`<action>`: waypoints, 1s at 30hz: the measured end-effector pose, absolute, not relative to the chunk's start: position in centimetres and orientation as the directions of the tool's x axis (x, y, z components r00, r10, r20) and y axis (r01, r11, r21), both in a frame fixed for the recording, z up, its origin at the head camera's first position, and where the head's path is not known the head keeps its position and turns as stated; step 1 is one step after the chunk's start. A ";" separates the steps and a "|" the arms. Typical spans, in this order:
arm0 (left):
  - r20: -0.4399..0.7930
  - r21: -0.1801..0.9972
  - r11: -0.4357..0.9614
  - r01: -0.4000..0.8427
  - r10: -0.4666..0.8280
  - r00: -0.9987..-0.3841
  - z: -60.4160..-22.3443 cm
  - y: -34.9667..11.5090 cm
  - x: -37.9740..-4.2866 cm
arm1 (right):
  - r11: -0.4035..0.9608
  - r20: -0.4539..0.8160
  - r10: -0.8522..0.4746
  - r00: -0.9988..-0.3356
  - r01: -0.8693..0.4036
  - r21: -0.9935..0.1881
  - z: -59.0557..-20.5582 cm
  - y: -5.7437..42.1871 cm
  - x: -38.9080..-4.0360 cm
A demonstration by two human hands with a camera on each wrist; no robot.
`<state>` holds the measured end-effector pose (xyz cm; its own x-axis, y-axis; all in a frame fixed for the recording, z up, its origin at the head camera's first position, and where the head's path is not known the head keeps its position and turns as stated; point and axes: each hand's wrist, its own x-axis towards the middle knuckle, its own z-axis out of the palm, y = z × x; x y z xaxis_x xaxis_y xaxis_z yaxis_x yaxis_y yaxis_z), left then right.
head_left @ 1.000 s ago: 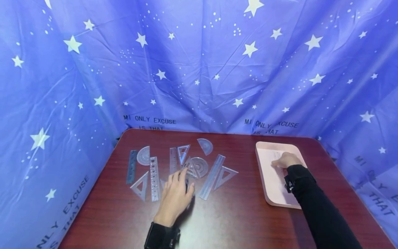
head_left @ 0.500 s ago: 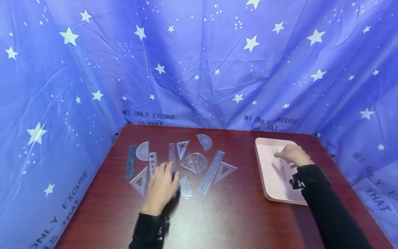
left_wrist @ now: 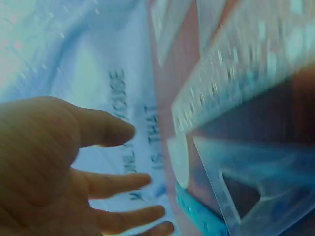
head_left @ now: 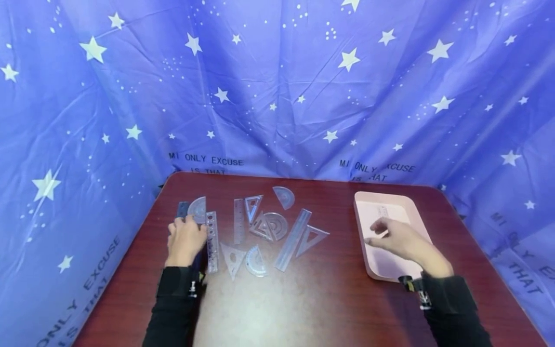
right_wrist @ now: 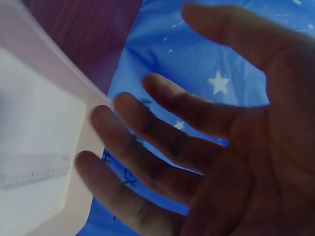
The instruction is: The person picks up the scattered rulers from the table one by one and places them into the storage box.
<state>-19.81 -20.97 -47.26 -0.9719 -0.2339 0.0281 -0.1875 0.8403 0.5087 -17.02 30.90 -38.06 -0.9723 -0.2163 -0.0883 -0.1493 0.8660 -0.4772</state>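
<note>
"While the left hand (head_left: 184, 241) hovers over the left end of the surface (head_left: 312, 308), what does it have hold of?"

"Nothing: the left wrist view shows thumb and fingers spread wide, no piece between them. The blue ruler (head_left: 182, 208) lies by the fingertips, partly hidden, with the protractor (head_left: 198, 208) just beside it and the set square (left_wrist: 290, 191) near. Whether a fingertip touches the ruler, nobody can tell."

"And the right hand (head_left: 401, 238)?"

"It hangs above the pink tray (head_left: 386, 262), fingers loosely parted, also without a hold. One clear ruler (right_wrist: 34, 169) lies flat inside."

"How does the blue one likely handle?"

"Light, fairly stiff and slick, probably, and thin enough to be awkward to lift from flat. Hard bending might crack it. A pinch across both long edges, near the middle, looks surest; the set square offers its cutout's rim as well."
</note>
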 end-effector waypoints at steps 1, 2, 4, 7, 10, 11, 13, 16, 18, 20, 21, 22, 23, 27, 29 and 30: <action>-0.021 0.509 0.832 -0.223 -0.247 -0.969 -46.8 -21.3 -19.8 | 0.861 -0.087 -0.230 -0.969 -0.161 -0.482 -38.2 30.5 -16.4; -0.055 0.499 0.830 -0.250 -0.257 -0.965 -47.0 -21.7 -20.0 | 0.857 -0.087 -0.239 -0.967 -0.168 -0.486 -38.5 30.1 -15.9; -0.126 0.480 0.824 -0.301 -0.275 -0.953 -46.8 -22.1 -20.2 | 0.852 -0.080 -0.246 -0.966 -0.176 -0.494 -38.9 29.2 -14.8; -0.153 0.441 0.835 -0.329 -0.291 -0.944 -47.1 -22.6 -20.8 | 0.851 -0.064 -0.250 -0.966 -0.188 -0.491 -39.4 28.1 -13.4; -0.126 0.425 0.839 -0.339 -0.316 -0.940 -47.2 -22.7 -21.4 | 0.852 -0.043 -0.248 -0.968 -0.197 -0.485 -39.8 27.1 -12.3; -0.113 0.426 0.837 -0.344 -0.328 -0.938 -47.2 -22.7 -21.6 | 0.853 -0.036 -0.247 -0.968 -0.199 -0.483 -39.9 26.9 -11.9; -0.093 0.428 0.830 -0.359 -0.354 -0.930 -47.2 -22.8 -21.8 | 0.853 -0.030 -0.240 -0.970 -0.196 -0.483 -40.1 26.4 -11.4; -0.079 0.427 0.817 -0.388 -0.394 -0.916 -47.3 -23.1 -21.9 | 0.851 -0.023 -0.234 -0.972 -0.193 -0.489 -40.6 26.0 -10.8; -0.090 0.418 0.814 -0.404 -0.406 -0.910 -47.4 -23.3 -22.1 | 0.848 -0.019 -0.228 -0.973 -0.189 -0.495 -40.9 25.8 -10.5; -0.105 0.418 0.805 -0.420 -0.417 -0.903 -47.5 -23.6 -22.1 | 0.843 -0.017 -0.231 -0.973 -0.192 -0.502 -41.3 25.7 -10.3; -0.115 0.421 0.800 -0.427 -0.420 -0.900 -47.6 -23.7 -22.1 | 0.840 -0.015 -0.234 -0.972 -0.194 -0.506 -41.4 25.7 -10.2; -0.125 0.425 0.795 -0.432 -0.422 -0.898 -47.6 -23.8 -22.1 | 0.838 -0.014 -0.237 -0.971 -0.198 -0.508 -41.5 25.7 -10.1; -0.134 0.429 0.790 -0.439 -0.425 -0.895 -47.7 -23.9 -22.2 | 0.837 -0.012 -0.240 -0.971 -0.201 -0.510 -41.6 25.7 -10.0; -0.153 0.462 0.768 -0.444 -0.424 -0.893 -47.9 -24.7 -22.3 | 0.832 0.005 -0.250 -0.968 -0.218 -0.510 -41.8 25.6 -10.0; -0.171 0.481 0.758 -0.440 -0.411 -0.896 -48.0 -25.3 -22.5 | 0.829 0.015 -0.255 -0.967 -0.226 -0.512 -41.8 25.6 -10.0; -0.169 0.488 0.761 -0.429 -0.399 -0.901 -48.7 -26.0 -23.0 | 0.826 0.019 -0.257 -0.966 -0.230 -0.515 -41.9 25.5 -10.1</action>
